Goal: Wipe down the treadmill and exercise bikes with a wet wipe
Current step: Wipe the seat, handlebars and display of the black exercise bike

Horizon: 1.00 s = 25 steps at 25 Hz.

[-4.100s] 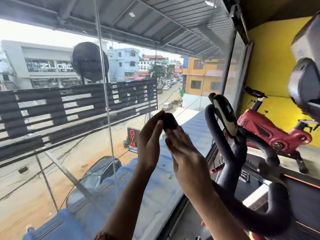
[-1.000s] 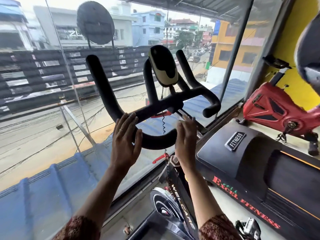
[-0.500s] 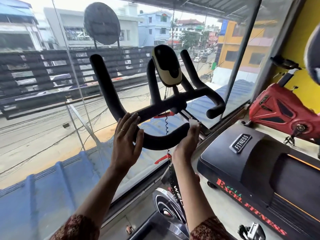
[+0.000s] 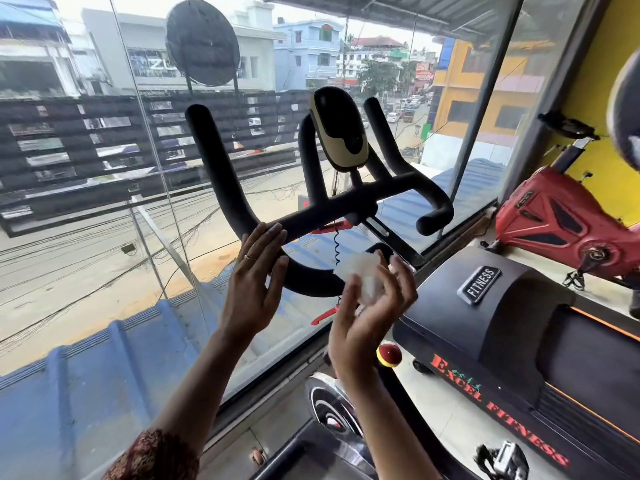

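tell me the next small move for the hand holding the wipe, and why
Probably press the wet wipe onto the lower loop of the handlebar and rub along it. The right hand holds the crumpled wipe close in front of that loop, apparently not pressed against it. The left hand rests straight fingers on the bar, seemingly steadying it.

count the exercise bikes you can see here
2. One black-handlebar exercise bike stands directly ahead at the glass window; one red-bodied exercise bike stands far right against the yellow wall, beyond the black treadmill. More may be out of frame.
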Available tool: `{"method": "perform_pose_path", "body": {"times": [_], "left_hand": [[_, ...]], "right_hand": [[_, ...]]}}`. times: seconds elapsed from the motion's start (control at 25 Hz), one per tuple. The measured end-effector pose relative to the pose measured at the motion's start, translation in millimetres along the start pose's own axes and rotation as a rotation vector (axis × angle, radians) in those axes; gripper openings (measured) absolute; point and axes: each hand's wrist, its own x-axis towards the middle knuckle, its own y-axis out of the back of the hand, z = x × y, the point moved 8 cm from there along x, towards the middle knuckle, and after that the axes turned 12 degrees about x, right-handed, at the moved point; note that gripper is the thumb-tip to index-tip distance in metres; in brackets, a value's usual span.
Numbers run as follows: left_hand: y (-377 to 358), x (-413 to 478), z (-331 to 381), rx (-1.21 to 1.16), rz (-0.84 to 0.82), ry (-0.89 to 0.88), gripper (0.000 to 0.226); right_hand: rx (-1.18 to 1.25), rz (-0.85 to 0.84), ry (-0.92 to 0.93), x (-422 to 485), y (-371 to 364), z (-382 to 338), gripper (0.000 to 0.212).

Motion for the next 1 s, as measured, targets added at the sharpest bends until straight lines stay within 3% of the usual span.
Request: {"method": "perform_pose_path", "body": {"times": [0.04,0.24,0.32,0.4,0.48,0.56,0.76,1.0], "left_hand": [[0,1,-1,0.002,-0.004,0.005,0.049],[3,-3,-2,-0.02,0.026,0.008,0.049],[12,-2,-20,-0.018,0.077,0.114,0.044],[20,1,-44,-0.022,0.104,0.267,0.044],[19,8,-55,-0.019,0.063,0.235,0.047],[12,13,-57,-0.024,0.014,0.095,0.048],[5,38,-73,-0.088,0.015,-0.094,0.055],[12,94,-108,-0.123,0.082,-0.34,0.047]], "right_hand": [[-0.09,-0.037,0.027,11,0,9,0.021],[-0.273,-0.274,0.068,-22,-37,13,0.035],[-0.491,-0.463,0.28,-41,-66,-5,0.045],[-0.7,-0.576,0.5,-46,-72,-1,0.068],[-0.743,-0.553,0.525,-40,-53,14,0.077],[-0.699,-0.461,0.482,-39,-39,19,0.076],[-0.755,-0.34,0.423,-52,-67,9,0.058],[-0.991,-0.34,0.442,-46,-119,-8,0.04]]}}
